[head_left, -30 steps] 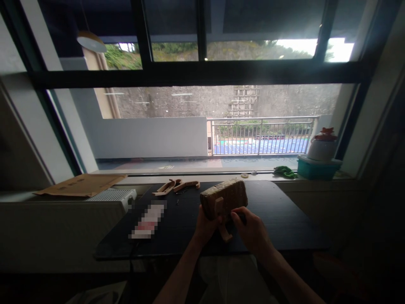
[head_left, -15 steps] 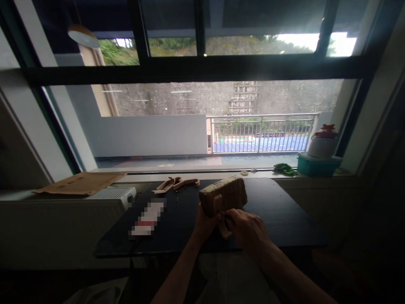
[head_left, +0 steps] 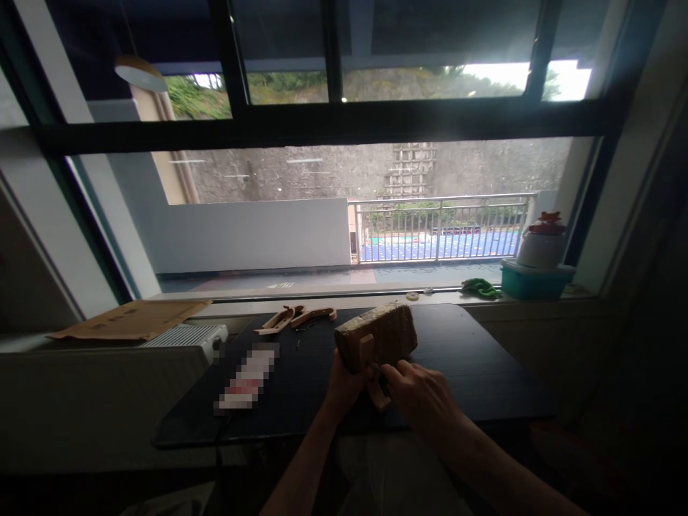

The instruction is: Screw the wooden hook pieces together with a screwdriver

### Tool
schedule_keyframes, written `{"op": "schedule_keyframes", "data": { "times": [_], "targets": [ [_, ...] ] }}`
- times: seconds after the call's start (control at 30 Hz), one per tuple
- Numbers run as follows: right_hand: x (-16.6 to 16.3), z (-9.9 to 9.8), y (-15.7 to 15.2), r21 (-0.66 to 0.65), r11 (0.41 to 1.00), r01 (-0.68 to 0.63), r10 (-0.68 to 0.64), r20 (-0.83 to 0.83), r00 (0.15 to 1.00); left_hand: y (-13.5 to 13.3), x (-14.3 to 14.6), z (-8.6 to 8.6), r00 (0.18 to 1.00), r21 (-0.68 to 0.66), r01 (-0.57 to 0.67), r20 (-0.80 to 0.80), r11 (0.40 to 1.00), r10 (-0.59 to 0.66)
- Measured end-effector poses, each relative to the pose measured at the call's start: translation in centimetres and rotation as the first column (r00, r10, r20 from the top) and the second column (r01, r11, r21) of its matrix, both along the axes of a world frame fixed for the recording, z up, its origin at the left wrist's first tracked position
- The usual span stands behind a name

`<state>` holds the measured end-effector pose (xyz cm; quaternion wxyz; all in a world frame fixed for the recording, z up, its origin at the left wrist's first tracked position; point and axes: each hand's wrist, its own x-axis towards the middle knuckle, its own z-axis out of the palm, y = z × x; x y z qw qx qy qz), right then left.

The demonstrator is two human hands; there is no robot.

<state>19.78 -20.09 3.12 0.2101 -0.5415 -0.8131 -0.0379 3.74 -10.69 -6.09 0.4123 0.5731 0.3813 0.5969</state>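
Note:
A brown, brick-shaped block (head_left: 390, 331) stands tilted near the middle of the dark table. Against its near face lies a curved wooden hook (head_left: 367, 348), its lower end jutting toward me. My left hand (head_left: 342, 390) is closed around the hook at the block's lower left corner, thumb on the wood. Fingers pinched, my right hand (head_left: 422, 387) meets the hook's middle from the right; whatever is in the pinch is too dark and small to make out. More curved wooden hooks (head_left: 314, 315) lie at the table's back left, beside a few small screws (head_left: 299, 345).
A blurred-out pale object (head_left: 248, 380) lies on the dark table (head_left: 473, 373) at left. Along the windowsill are a green cloth-like bundle (head_left: 480, 288), a teal box (head_left: 532, 281) with a white jar (head_left: 540, 247) on it, and a tape roll (head_left: 412, 296). Brown paper (head_left: 132, 319) covers part of the radiator (head_left: 185, 335).
The whole view has shifted slightly. My right fingers have turned a little at the hook, while the block and my left hand keep their places.

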Motion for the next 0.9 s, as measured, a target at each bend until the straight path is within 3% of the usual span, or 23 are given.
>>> {"op": "schedule_keyframes", "data": {
  "times": [0.13,0.3,0.5,0.6,0.77,0.9],
  "targets": [
    [-0.3,0.0,0.5,-0.043,0.999,0.005,-0.009,-0.106,0.994,0.4,-0.2,-0.4,1.000,0.000,-0.027,0.006,1.000,0.027],
    [0.2,-1.2,1.5,-0.137,0.985,0.103,-0.136,-0.263,0.955,0.7,-0.2,-0.7,1.000,0.020,-0.015,0.025,1.000,0.014],
    [0.9,-1.6,1.2,-0.196,0.979,0.051,-0.117,-0.341,0.933,0.5,0.0,-0.7,0.999,0.040,0.021,0.028,0.999,-0.022],
    [1.2,-0.6,0.6,-0.137,0.990,-0.015,-0.029,-0.312,0.950,0.4,-0.1,-0.6,1.000,0.050,0.017,0.022,0.999,-0.018],
    [1.0,0.4,0.1,0.036,0.995,-0.091,0.090,0.013,0.996,0.5,-0.2,-0.9,1.000,0.034,0.010,0.016,0.999,-0.011],
    [0.5,-1.2,0.4,0.041,0.998,-0.052,0.056,-0.116,0.992,0.7,-0.2,-1.1,0.999,0.013,0.020,0.026,1.000,-0.020]
  ]
}}
